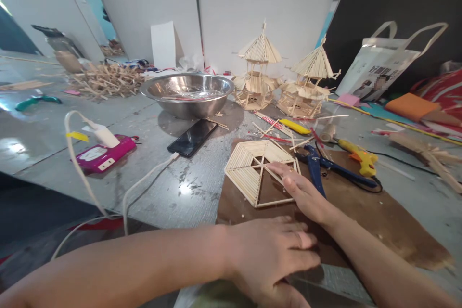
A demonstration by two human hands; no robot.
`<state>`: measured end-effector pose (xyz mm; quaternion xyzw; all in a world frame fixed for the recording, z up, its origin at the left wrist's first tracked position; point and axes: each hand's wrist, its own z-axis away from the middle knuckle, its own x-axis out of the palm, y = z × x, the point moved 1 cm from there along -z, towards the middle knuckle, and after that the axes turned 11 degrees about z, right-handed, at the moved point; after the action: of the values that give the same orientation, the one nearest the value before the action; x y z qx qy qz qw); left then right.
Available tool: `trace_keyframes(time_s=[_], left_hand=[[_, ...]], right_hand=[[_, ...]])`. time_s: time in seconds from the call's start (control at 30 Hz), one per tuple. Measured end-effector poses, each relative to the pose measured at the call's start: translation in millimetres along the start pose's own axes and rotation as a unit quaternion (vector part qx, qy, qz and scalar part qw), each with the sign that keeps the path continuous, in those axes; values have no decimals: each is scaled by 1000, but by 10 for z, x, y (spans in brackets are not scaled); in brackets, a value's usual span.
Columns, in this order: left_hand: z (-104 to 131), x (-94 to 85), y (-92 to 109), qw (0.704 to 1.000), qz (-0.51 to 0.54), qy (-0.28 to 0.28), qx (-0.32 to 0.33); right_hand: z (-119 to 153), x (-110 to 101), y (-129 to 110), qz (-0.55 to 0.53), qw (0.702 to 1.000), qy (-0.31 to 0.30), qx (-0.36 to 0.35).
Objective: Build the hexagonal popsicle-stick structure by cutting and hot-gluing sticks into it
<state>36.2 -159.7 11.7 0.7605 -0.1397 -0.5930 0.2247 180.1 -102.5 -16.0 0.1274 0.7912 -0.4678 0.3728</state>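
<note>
A polygonal frame of thin wooden sticks (245, 180) lies on a brown sheet (361, 221), its left sections filled with parallel sticks and those on the right more open. My right hand (298, 187) rests on the frame's right side, fingertips near its centre, fingers stretched out. Nearer to me, my left hand (274, 248) lies palm down over the sheet's front edge, fingers spread. Nothing shows in either hand. To the right of the frame are blue-handled cutters (319, 168) and a yellow glue gun (361, 156).
Two stick pagodas (258, 70) (310, 82) stand behind, beside a steel bowl (187, 91). A phone (193, 138) on a white cable and a magenta power bank (108, 154) lie left. A yellow cutter (294, 126), loose sticks and a white bag (378, 62) are farther back.
</note>
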Motion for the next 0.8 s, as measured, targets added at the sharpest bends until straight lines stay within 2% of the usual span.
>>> trace_keyframes(time_s=[0.1, 0.2, 0.27, 0.33, 0.4, 0.47, 0.57, 0.63, 0.8], left_hand=[[-10, -56, 42, 996, 2, 5, 86], [23, -345, -28, 993, -1, 91, 75], [58, -596, -187, 983, -26, 179, -30], [90, -802, -417, 949, -60, 268, -152], [97, -908, -667, 915, -99, 320, -227], [76, -912, -891, 904, -112, 327, -253], [43, -818, -1126, 901, -130, 320, -264], [43, -741, -1218, 902, -149, 300, -272], [93, -625, -1304, 910, -189, 236, -284]], right_hand=[[-18, 10, 2, 61, 998, 10, -26], [-18, 4, -19, 129, 990, 31, -52], [-14, -3, -65, 164, 983, 32, -77], [-14, -3, -129, 197, 975, 20, -100], [-17, 8, -191, 234, 967, 5, -101], [-21, 29, -237, 266, 959, -11, -94], [-23, 68, -274, 281, 953, -26, -107], [-20, 87, -289, 271, 954, -25, -128], [-3, 80, -353, 195, 966, 36, -168]])
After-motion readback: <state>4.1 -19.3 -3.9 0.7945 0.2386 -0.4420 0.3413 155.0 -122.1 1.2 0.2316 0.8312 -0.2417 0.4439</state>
